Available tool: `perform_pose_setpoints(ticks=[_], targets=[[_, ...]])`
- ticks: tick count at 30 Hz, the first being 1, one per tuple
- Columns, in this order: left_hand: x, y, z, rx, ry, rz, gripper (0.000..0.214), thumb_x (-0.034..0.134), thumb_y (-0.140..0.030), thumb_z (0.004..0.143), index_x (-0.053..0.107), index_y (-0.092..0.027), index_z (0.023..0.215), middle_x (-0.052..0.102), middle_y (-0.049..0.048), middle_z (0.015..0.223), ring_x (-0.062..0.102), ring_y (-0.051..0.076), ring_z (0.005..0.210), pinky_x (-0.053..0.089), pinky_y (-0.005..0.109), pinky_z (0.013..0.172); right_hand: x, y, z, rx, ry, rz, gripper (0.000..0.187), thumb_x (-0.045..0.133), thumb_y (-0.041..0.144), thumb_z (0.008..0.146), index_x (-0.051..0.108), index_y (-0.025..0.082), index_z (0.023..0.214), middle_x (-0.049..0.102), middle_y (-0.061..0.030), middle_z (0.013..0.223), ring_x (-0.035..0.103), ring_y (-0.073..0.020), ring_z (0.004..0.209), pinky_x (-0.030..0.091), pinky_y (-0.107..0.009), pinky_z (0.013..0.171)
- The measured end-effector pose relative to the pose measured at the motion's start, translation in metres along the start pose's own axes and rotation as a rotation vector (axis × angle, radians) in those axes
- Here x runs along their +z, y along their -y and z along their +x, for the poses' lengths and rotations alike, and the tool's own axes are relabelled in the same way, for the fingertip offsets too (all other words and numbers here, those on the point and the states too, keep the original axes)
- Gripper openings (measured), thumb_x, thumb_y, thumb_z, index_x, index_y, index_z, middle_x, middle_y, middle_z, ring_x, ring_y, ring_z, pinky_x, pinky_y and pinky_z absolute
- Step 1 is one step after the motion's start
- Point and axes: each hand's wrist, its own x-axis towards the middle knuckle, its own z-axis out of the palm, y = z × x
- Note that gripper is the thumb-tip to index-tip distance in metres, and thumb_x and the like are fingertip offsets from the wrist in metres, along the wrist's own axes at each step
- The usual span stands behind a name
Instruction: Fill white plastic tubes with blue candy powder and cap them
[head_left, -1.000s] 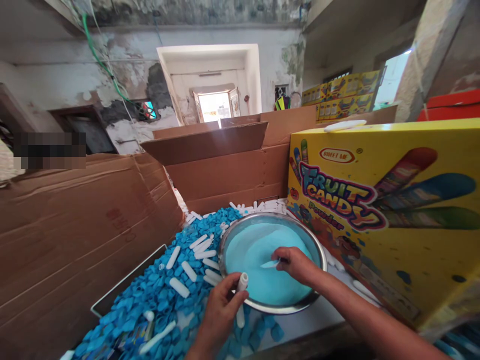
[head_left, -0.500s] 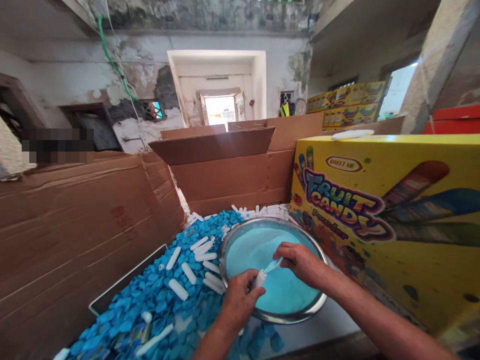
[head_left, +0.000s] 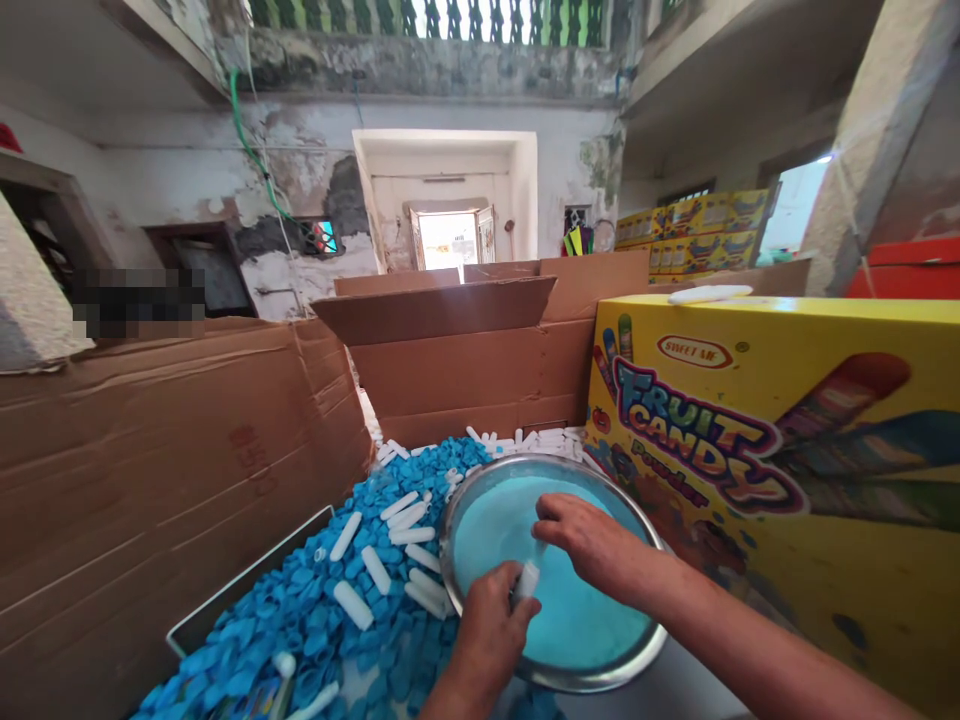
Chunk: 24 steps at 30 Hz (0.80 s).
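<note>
My left hand [head_left: 491, 625] is closed round a small white plastic tube [head_left: 526, 581], held upright over the near edge of a metal bowl [head_left: 457, 510] filled with light blue powder [head_left: 570, 620]. My right hand [head_left: 589, 540] hovers just above and right of the tube's open top. Its fingers are pinched together on a small scoop that is mostly hidden. Left of the bowl, several loose white tubes [head_left: 375, 570] lie on a heap of blue caps [head_left: 300, 630].
A tall yellow "Fruit Candy" carton [head_left: 787, 450] stands close on the right. Brown cardboard walls [head_left: 150, 480] enclose the left and back [head_left: 465, 380]. A metal tray edge [head_left: 247, 580] borders the caps. More yellow cartons [head_left: 690, 230] are stacked far behind.
The camera tilted upward, so everything sits lower in view. My left hand brought the tube from the bowl's rim to over the powder. My right hand lifted off the powder to the tube's top.
</note>
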Motion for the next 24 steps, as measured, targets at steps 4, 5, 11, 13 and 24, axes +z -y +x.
perform_pose_setpoints(ticks=[4, 5, 11, 13, 24], targets=[[0.001, 0.001, 0.001, -0.023, -0.009, -0.030, 0.006, 0.053, -0.011, 0.065, 0.056, -0.015, 0.066, 0.049, -0.0027, 0.060, 0.043, 0.015, 0.061, 0.027, 0.024, 0.056, -0.003, 0.003, 0.002, -0.005, 0.026, -0.026, 0.028, 0.038, -0.001, 0.077, 0.059, 0.017, 0.077, 0.052, -0.0051, 0.080, 0.047, -0.0171, 0.077, 0.033, -0.028, 0.065], [0.001, 0.002, 0.002, -0.025, -0.011, -0.045, 0.006, 0.053, -0.011, 0.064, 0.056, -0.016, 0.066, 0.048, -0.0029, 0.060, 0.043, 0.015, 0.061, 0.027, 0.024, 0.056, -0.004, 0.004, 0.002, -0.008, 0.026, -0.026, 0.027, 0.038, -0.001, 0.078, 0.059, 0.017, 0.076, 0.052, -0.0049, 0.080, 0.047, -0.0171, 0.076, 0.032, -0.028, 0.065], [0.002, 0.002, 0.003, -0.024, -0.005, -0.074, 0.004, 0.052, -0.012, 0.064, 0.053, -0.016, 0.064, 0.043, -0.0042, 0.058, 0.040, 0.014, 0.059, 0.024, 0.024, 0.055, 0.000, 0.005, 0.005, -0.030, 0.000, -0.025, 0.025, 0.039, 0.001, 0.079, 0.058, 0.017, 0.075, 0.051, -0.0047, 0.079, 0.046, -0.0173, 0.075, 0.032, -0.028, 0.064], [0.002, 0.003, 0.002, -0.026, -0.005, -0.063, 0.004, 0.052, -0.013, 0.064, 0.052, -0.016, 0.064, 0.044, -0.0039, 0.059, 0.041, 0.014, 0.060, 0.023, 0.024, 0.055, 0.002, 0.004, 0.004, -0.024, 0.000, -0.031, 0.026, 0.039, 0.000, 0.079, 0.058, 0.017, 0.075, 0.051, -0.0046, 0.079, 0.046, -0.0172, 0.075, 0.031, -0.028, 0.064], [0.001, 0.004, 0.003, -0.030, 0.007, -0.018, 0.003, 0.050, -0.014, 0.062, 0.052, -0.017, 0.064, 0.042, -0.0035, 0.058, 0.038, 0.014, 0.059, 0.023, 0.025, 0.054, 0.007, 0.004, 0.002, -0.028, 0.010, -0.068, 0.025, 0.039, 0.000, 0.078, 0.058, 0.017, 0.077, 0.050, -0.0049, 0.081, 0.045, -0.0178, 0.077, 0.032, -0.029, 0.066]])
